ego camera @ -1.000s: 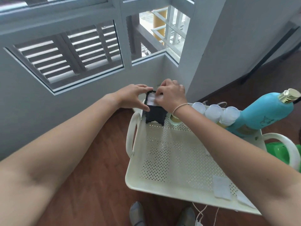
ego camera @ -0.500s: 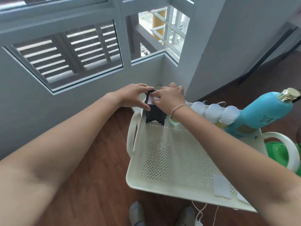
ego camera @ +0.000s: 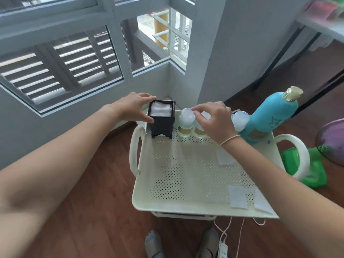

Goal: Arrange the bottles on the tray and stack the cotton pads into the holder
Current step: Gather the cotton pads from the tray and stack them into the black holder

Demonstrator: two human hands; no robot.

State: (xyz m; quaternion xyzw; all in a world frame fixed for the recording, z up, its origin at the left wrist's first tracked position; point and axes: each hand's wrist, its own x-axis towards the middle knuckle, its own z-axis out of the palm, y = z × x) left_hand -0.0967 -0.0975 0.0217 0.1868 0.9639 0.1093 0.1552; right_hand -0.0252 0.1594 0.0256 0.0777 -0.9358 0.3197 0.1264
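Since a moment earlier, our right hand [ego camera: 212,121] left the black holder [ego camera: 161,121] for a small bottle's cap [ego camera: 187,116], pinching it. Our left hand [ego camera: 136,107] gripped the holder on the tray [ego camera: 186,205]. We feared toppling neighbouring bottles; loose pads [ego camera: 238,199] remained.

Single head-worn wide-angle view, angled forward and down, close over the tray [ego camera: 141,202] by a corner window [ego camera: 61,67].

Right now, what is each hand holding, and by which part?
The left hand grips the black cotton pad holder by its upper left side. The right hand pinches the white cap of a small bottle.
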